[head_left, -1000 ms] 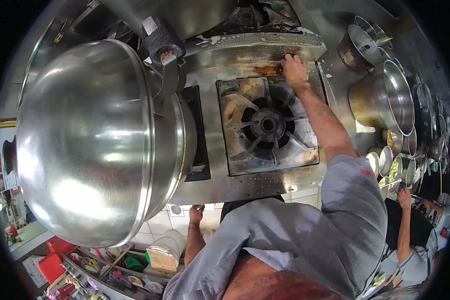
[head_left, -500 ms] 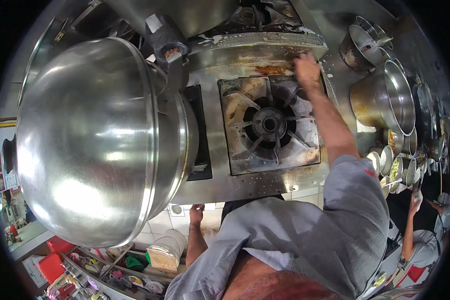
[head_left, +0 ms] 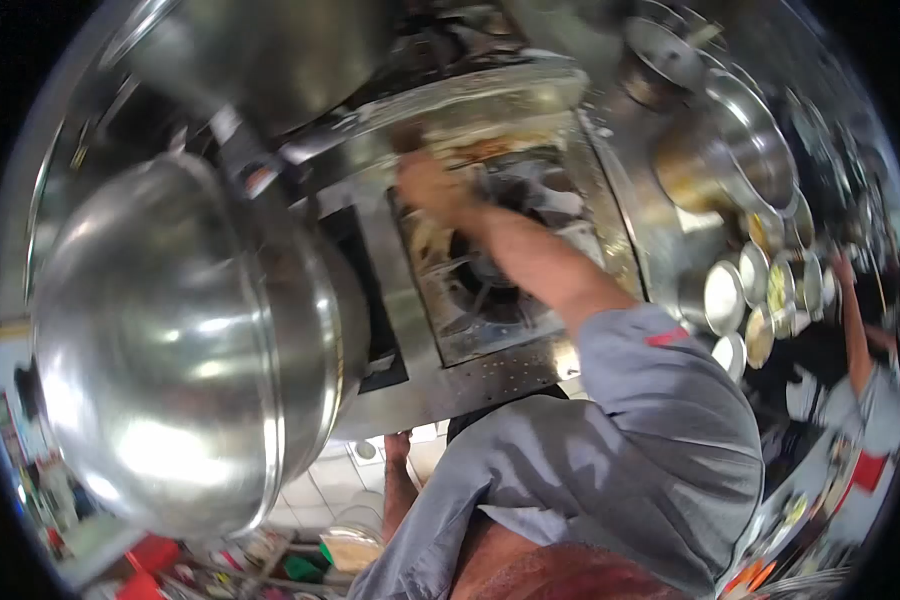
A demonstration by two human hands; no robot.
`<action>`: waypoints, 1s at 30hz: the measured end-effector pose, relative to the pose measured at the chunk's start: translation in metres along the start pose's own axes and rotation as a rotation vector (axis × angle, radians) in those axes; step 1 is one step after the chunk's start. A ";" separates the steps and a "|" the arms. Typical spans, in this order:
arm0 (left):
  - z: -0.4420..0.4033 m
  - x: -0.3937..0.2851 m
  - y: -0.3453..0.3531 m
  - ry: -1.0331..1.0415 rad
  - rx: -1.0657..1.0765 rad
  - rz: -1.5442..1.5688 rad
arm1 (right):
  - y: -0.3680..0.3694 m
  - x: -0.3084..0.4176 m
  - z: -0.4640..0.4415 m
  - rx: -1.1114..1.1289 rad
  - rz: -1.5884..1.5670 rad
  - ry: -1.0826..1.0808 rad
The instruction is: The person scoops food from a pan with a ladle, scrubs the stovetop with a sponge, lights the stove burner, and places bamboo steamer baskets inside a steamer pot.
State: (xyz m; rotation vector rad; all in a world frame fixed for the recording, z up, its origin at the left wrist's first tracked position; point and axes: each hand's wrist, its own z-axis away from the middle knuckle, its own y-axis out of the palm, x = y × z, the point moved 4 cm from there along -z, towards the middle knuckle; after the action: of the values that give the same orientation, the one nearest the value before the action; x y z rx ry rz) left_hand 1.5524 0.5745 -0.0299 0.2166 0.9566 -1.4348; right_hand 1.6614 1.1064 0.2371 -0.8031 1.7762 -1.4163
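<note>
My right arm stretches across the gas stove (head_left: 490,385). Motion smears my right hand (head_left: 428,185), which is over the far left part of the burner plate, close to the raised back ledge (head_left: 490,95). A small brown patch shows just beyond its fingers; I cannot tell whether the hand holds it. Beneath my forearm, the round burner with its grate (head_left: 485,285) is partly hidden. Brownish residue (head_left: 490,148) stains the metal between burner and ledge. Low by the front edge, my left hand (head_left: 397,445) is closed, its fingers apparently curled on that edge.
A large domed steel lid (head_left: 160,350) on a wok-like vessel fills the left side. Steel pots (head_left: 705,170) and several small bowls (head_left: 725,298) line the right. A co-worker's arm (head_left: 855,320) shows far right. Below is a white bucket (head_left: 355,530) on the tiled floor.
My right hand has swept left along the back of the burner, from the far right corner to the far left. My left hand stays at the front edge. The whole view has tilted.
</note>
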 end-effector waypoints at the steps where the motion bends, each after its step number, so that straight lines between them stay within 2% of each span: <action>1: -0.011 0.000 -0.003 0.074 -0.019 -0.065 | 0.021 0.005 -0.019 0.001 -0.168 0.194; 3: 0.000 -0.022 -0.007 -0.238 -0.032 0.314 | 0.007 -0.011 -0.003 0.059 -0.109 0.110; 6: 0.016 -0.029 -0.020 -0.258 -0.008 0.246 | -0.009 -0.097 0.060 0.115 -0.197 0.264; 7: 0.024 -0.026 -0.025 -0.278 -0.033 0.257 | 0.016 -0.138 0.080 0.294 -0.207 0.444; 8: 0.025 -0.012 -0.028 -0.310 0.001 0.263 | -0.022 -0.157 0.114 0.059 -0.363 0.483; 9: 0.025 -0.003 -0.030 -0.345 0.031 0.269 | -0.018 -0.182 0.124 0.087 -0.330 0.551; 10: 0.029 0.003 -0.032 -0.303 0.048 0.252 | -0.004 -0.178 0.123 0.045 -0.359 0.539; 11: 0.023 0.013 -0.031 -0.151 0.106 0.153 | -0.003 -0.168 0.115 0.002 -0.381 0.529; 12: 0.024 0.001 -0.029 0.005 0.147 0.062 | 0.012 -0.147 0.079 0.259 -0.247 0.500; 13: 0.023 0.000 -0.027 -0.129 0.140 0.055 | 0.018 -0.115 0.055 0.158 -0.321 0.482; 14: 0.028 -0.020 -0.026 -0.263 0.131 0.050 | 0.040 -0.083 0.024 0.179 -0.322 0.411; 15: 0.021 -0.015 -0.027 -0.254 0.134 0.051 | -0.034 -0.035 0.020 0.214 -0.129 0.269; 16: 0.004 0.001 -0.028 0.009 0.202 0.020 | -0.048 -0.015 0.018 0.111 -0.275 0.278; 19: 0.005 -0.032 -0.039 0.036 0.262 -0.058 | -0.021 -0.027 0.015 0.135 -0.214 0.235; 20: 0.005 -0.024 -0.044 -0.133 0.168 0.136 | 0.024 -0.061 0.015 0.173 -0.318 0.305; 21: 0.009 -0.013 -0.052 -0.305 0.065 0.336 | 0.047 -0.101 0.041 0.113 -0.475 0.513; 22: 0.016 -0.007 -0.061 -0.319 0.029 0.281 | 0.028 -0.125 0.072 0.090 -0.289 0.483; 23: 0.021 0.000 -0.067 -0.327 0.001 0.301 | 0.005 -0.153 0.105 0.265 -0.317 0.653; 25: 0.040 0.049 -0.088 -0.378 0.041 0.444 | 0.047 -0.150 0.081 0.110 -0.955 0.754; 26: 0.030 0.094 -0.088 -0.388 0.206 0.542 | 0.032 -0.131 0.062 0.148 -0.770 0.623; 28: 0.041 0.096 -0.088 0.191 0.122 0.155 | 0.006 -0.099 0.043 0.185 -0.388 0.382; 29: 0.041 0.097 -0.087 0.190 0.139 0.089 | 0.020 -0.062 0.014 0.181 -0.314 0.335; 30: 0.042 0.084 -0.086 0.189 0.160 0.021 | -0.012 -0.016 0.004 0.151 -0.201 0.304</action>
State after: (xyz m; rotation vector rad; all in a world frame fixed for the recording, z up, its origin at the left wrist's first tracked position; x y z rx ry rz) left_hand 1.4812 0.4690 -0.0242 0.4864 0.9885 -1.4916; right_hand 1.6737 1.1150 0.2504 -0.7325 1.8201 -1.8650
